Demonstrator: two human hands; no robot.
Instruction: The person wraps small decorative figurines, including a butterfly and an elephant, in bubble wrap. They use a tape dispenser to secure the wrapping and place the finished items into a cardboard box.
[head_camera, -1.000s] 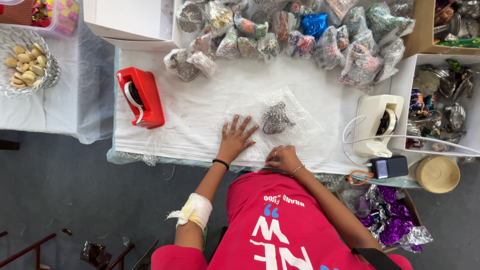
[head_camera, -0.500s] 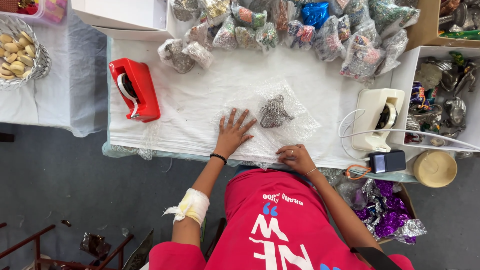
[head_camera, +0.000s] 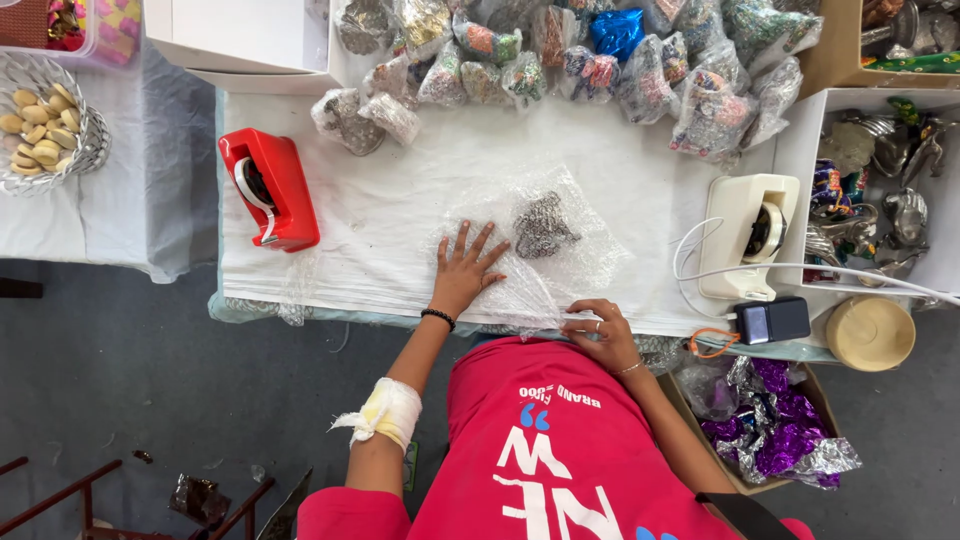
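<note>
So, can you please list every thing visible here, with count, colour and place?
bubble wrap sheet: one, clear, table middle
small ornament: one, silver-grey, on the sheet
red tape dispenser: one, table left
white tape dispenser: one, table right
wrapped bundles: many, mixed colours, table's far edge
wire basket: one, silvery, holding pale pieces, far left
round box: one, tan, right
left hand: flat on the sheet
right hand: at the sheet's near edge

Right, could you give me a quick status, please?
Left hand flat on clear bubble wrap sheet. Right hand pinches its near edge. Small silvery ornament on wrap, untouched.
</note>
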